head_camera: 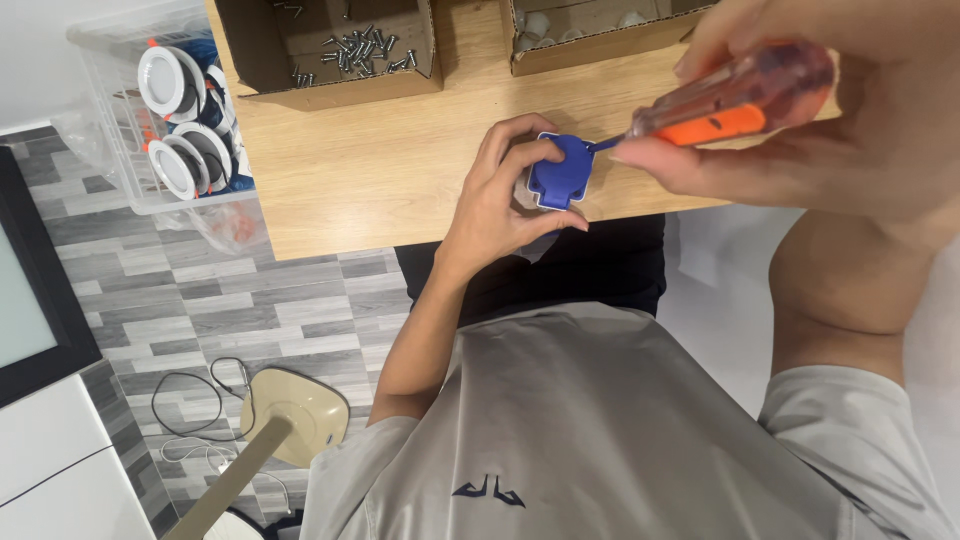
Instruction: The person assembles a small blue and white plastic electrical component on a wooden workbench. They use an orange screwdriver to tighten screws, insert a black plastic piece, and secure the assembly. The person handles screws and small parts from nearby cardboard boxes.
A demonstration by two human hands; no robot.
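Pale wooden tabletop (pixel 380 180), left hand (pixel 495 205) gripping blue plastic part (pixel 558 172), right hand (pixel 800 120) clutching translucent orange screwdriver (pixel 735 95)

This looks like a small assembly bench set up in an ordinary room rather than a factory floor: a plain wooden table (pixel 380 170) carries an open cardboard box (pixel 330 50) of loose screws (pixel 360 48) and a second cardboard box (pixel 590 35) of small white parts. Beside it stands a clear plastic crate (pixel 160 110) stacked with round white ceiling-light fittings (pixel 172 82). Grey wood-look floor tiles (pixel 230 310), a fan base (pixel 295 415) and trailing cables (pixel 200 400) give it a homely, makeshift air.
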